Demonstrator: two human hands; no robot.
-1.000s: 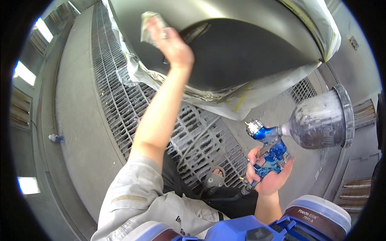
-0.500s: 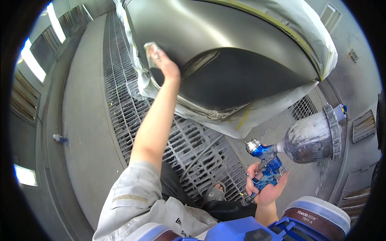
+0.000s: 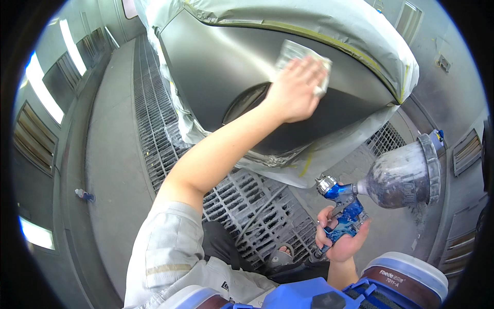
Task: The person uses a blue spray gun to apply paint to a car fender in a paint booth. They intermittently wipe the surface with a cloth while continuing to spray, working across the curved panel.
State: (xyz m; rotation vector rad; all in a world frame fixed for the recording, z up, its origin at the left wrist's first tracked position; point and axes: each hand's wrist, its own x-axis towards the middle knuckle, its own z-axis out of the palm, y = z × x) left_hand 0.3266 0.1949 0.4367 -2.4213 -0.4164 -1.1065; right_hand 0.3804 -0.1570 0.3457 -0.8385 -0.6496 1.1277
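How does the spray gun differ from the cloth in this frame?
The spray gun is blue and silver with a bulky cup; the cloth is pale and thin. The right hand holds the gun away from the grey panel; the left hand holds the cloth at that panel. Both are hand-held.

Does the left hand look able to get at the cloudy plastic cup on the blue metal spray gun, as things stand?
Probably yes: nothing visible stands between the left hand and the cup, though that hand holds a whitish folded cloth, which may hamper gripping.
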